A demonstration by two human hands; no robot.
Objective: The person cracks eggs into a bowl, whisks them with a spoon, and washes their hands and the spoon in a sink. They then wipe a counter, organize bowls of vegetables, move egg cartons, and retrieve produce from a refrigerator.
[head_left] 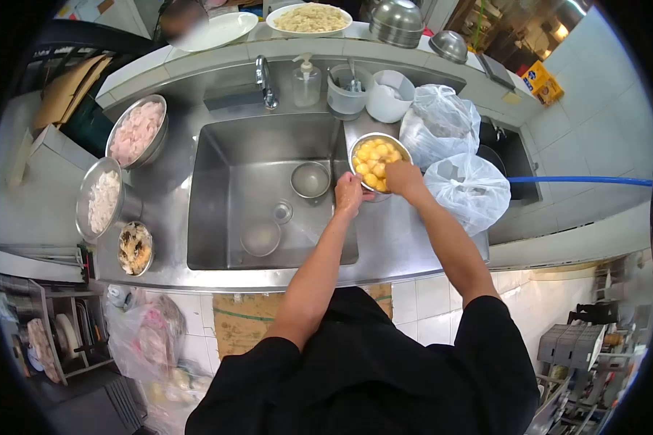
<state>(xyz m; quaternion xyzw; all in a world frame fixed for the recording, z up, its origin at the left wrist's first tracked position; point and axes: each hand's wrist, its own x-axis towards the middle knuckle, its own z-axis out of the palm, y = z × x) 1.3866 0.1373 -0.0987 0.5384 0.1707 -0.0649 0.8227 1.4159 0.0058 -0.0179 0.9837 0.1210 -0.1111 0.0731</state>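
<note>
Black-clothed shoulders and torso [370, 362] fill the lower centre of the frame, bare arms reaching up to a steel counter. Right of centre, a round bowl [379, 135] of whole yellow yolk-like balls [372, 154] sits on the counter. The two hands are close together at it: the left hand [348, 194] is clamped on its lower left side, while the right hand [405, 178] dips in from the right, fingertips hidden, so its grip cannot be told. The step in hand looks like sorting or picking through the soft balls while steadying the bowl; a next move calls for light fingers and a level rim. Room is tight: the deep sink [218, 181] drops away just left, holding a small metal bowl [310, 180]; a knotted plastic bag [468, 192] bulges close on the right, another bag [440, 123] above it, and a white tub [390, 96] stands just behind. Open room lies below the bowl, on bare metal [406, 246] running to the counter's front edge.
</note>
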